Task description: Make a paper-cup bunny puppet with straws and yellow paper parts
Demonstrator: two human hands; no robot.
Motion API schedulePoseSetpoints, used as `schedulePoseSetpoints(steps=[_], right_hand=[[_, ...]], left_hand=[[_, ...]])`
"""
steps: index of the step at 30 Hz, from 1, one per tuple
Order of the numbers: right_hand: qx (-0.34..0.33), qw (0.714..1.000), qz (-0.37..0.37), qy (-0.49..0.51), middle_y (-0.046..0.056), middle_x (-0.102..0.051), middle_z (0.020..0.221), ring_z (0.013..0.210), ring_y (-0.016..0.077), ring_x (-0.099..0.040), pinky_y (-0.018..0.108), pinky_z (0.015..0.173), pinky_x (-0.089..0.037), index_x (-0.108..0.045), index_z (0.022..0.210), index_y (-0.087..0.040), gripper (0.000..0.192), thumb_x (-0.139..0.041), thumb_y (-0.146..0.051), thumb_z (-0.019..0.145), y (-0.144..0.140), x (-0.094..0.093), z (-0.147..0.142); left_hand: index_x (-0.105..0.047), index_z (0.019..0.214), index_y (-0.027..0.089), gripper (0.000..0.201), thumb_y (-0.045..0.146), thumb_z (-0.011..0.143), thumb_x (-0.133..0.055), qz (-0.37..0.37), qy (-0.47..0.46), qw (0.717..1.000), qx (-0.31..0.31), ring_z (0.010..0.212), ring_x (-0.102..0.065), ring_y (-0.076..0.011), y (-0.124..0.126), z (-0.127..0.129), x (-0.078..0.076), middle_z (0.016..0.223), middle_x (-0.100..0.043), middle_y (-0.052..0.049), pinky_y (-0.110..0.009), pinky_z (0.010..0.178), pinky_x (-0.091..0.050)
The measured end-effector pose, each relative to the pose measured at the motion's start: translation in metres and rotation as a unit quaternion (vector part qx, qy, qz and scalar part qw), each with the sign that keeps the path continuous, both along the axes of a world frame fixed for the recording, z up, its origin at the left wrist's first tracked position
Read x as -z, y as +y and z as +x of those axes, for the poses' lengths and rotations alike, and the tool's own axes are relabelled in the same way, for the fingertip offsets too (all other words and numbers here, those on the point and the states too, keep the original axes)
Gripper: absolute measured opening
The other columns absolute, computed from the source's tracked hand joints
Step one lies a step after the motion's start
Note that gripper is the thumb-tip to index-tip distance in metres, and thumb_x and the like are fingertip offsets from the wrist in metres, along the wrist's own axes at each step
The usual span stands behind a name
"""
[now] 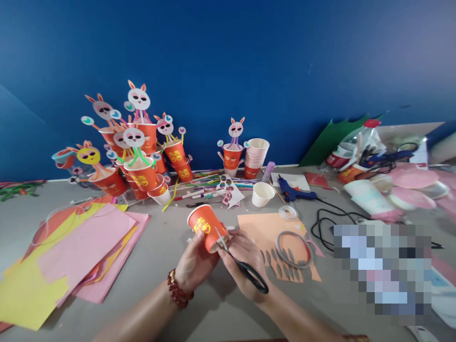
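My left hand [195,260] is wrapped around a red paper cup [205,227] with yellow characters, tilted on its side above the table. The cup's white rim points up and left, its base toward my right hand. In my right hand [245,256] is a pair of scissors [251,276] with black handles. Their blades lie against the cup near its base; whether they cut into it I cannot tell. The handle loops lie along the palm, and some right fingers reach behind the cup's base.
Paper sheets [85,247] spread at left, beneath finished rabbit cups [140,178]. Behind the hands are a white cup [262,194], stacked cups [256,156] and a blue glue gun [294,191] with its cord. An orange sheet [258,223] with cut-outs and a tape ring [294,265] sit at right.
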State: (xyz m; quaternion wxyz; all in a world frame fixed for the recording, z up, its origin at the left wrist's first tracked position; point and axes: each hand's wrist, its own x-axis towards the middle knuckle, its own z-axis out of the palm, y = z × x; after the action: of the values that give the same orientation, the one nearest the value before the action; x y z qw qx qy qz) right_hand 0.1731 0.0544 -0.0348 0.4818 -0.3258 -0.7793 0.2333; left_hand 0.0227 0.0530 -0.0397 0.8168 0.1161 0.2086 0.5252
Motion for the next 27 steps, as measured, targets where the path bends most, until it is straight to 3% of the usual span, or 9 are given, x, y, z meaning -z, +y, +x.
schedulePoseSetpoints(steps=[5,8,11,14,16,19,22,24,27], right_hand=[[0.006,0.997,-0.039,0.064,0.001,-0.066,0.076,0.076,0.0169,-0.064,0.04,0.098,-0.045,-0.061,0.078,-0.021,0.021,-0.05,-0.015,0.094,-0.005,-0.003,-0.004],[0.009,0.991,-0.085,0.099,0.0,-0.066,0.072,0.078,0.0174,-0.065,0.037,0.098,-0.044,-0.062,0.072,-0.022,0.026,-0.049,-0.019,0.094,-0.009,-0.007,-0.006],[0.012,0.973,-0.184,0.139,0.001,-0.067,0.069,0.078,0.0184,-0.065,0.033,0.088,-0.048,-0.064,0.067,-0.021,0.033,-0.048,-0.026,0.096,-0.013,-0.008,-0.009],[0.012,0.937,-0.291,0.192,0.002,-0.067,0.067,0.069,0.0173,-0.065,0.029,0.072,-0.051,-0.067,0.07,-0.02,0.036,-0.049,-0.035,0.098,-0.016,-0.004,-0.011],[0.002,0.92,-0.325,0.216,0.001,-0.067,0.066,0.064,0.0165,-0.065,0.027,0.065,-0.051,-0.068,0.073,-0.019,0.037,-0.049,-0.038,0.098,-0.016,-0.002,-0.011],[-0.011,0.939,-0.289,0.186,0.001,-0.068,0.067,0.069,0.0172,-0.066,0.029,0.073,-0.051,-0.066,0.069,-0.02,0.038,-0.047,-0.035,0.099,-0.014,-0.004,-0.008],[-0.012,0.98,-0.166,0.109,0.001,-0.068,0.069,0.076,0.0174,-0.065,0.036,0.094,-0.046,-0.064,0.068,-0.021,0.033,-0.048,-0.026,0.097,-0.01,-0.008,-0.004],[-0.003,0.994,-0.093,0.062,0.001,-0.067,0.071,0.075,0.0165,-0.065,0.04,0.101,-0.043,-0.063,0.073,-0.021,0.026,-0.049,-0.021,0.095,-0.006,-0.009,-0.002],[0.015,0.999,-0.039,-0.003,0.001,-0.066,0.073,0.071,0.0154,-0.063,0.042,0.102,-0.042,-0.062,0.075,-0.021,0.022,-0.052,-0.017,0.093,-0.003,-0.005,-0.001]], left_hand=[[-0.07,0.109,0.011,0.038,0.033,0.078,-0.075,0.001,-0.032,0.999,-0.003,0.09,-0.068,-0.0206,-0.002,0.005,-0.008,0.107,-0.073,-0.01,-0.028,0.076,-0.053],[-0.07,0.104,0.014,0.031,0.031,0.078,-0.075,0.009,-0.039,0.999,-0.01,0.077,-0.066,-0.0162,-0.003,0.007,-0.01,0.102,-0.073,-0.008,-0.023,0.059,-0.049],[-0.071,0.102,0.014,0.03,0.033,0.079,-0.074,0.027,-0.036,0.999,-0.007,0.064,-0.061,-0.0135,-0.004,0.007,-0.009,0.09,-0.072,-0.007,-0.023,0.056,-0.047],[-0.072,0.099,0.012,0.031,0.035,0.079,-0.074,0.042,-0.026,0.999,0.0,0.058,-0.059,-0.0134,-0.004,0.008,-0.008,0.079,-0.071,-0.007,-0.024,0.055,-0.047],[-0.072,0.097,0.011,0.03,0.036,0.079,-0.073,0.045,-0.023,0.999,-0.004,0.058,-0.06,-0.0142,-0.004,0.008,-0.008,0.08,-0.071,-0.008,-0.025,0.055,-0.048],[-0.071,0.101,0.012,0.033,0.036,0.079,-0.074,0.046,-0.033,0.998,0.001,0.058,-0.061,-0.0144,-0.003,0.007,-0.007,0.084,-0.072,-0.008,-0.025,0.054,-0.048],[-0.07,0.106,0.013,0.035,0.034,0.079,-0.073,0.041,-0.046,0.998,0.006,0.064,-0.064,-0.0158,-0.003,0.005,-0.007,0.094,-0.073,-0.01,-0.025,0.056,-0.049],[-0.067,0.114,0.016,0.042,0.039,0.079,-0.073,0.037,-0.051,0.998,-0.003,0.076,-0.067,-0.019,-0.003,0.003,-0.005,0.105,-0.072,-0.01,-0.028,0.065,-0.052],[-0.059,0.128,0.022,0.061,0.048,0.075,-0.076,0.031,-0.04,0.999,-0.015,0.096,-0.067,-0.0244,-0.002,0.0,-0.003,0.113,-0.07,-0.009,-0.034,0.084,-0.051]])
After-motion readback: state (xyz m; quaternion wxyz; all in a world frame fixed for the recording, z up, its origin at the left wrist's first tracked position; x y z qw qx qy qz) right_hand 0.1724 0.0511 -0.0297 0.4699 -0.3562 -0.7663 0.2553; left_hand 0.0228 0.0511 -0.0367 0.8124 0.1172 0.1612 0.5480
